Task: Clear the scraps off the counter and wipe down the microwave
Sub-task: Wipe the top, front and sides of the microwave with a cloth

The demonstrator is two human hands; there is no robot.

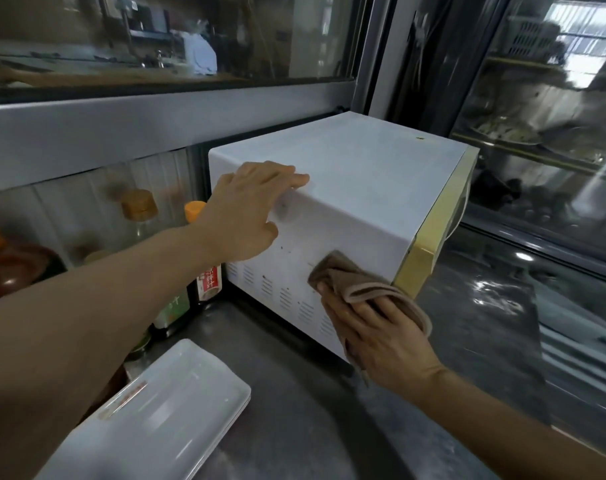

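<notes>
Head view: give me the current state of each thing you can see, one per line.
microwave: white side panel facing the camera, dark specks on it.
brown cloth: bunched, pressed against the panel.
right hand: grips the cloth.
left hand: fingers straight, resting on the microwave's top edge.
white trays: stacked on the counter.
bottles: upright, capped.

- a red label [209,278] on a bottle just left of the microwave [346,188] has white signs, too blurry to read.
- faint red print [123,398] on the white tray in front of the microwave, too smeared to read.
</notes>
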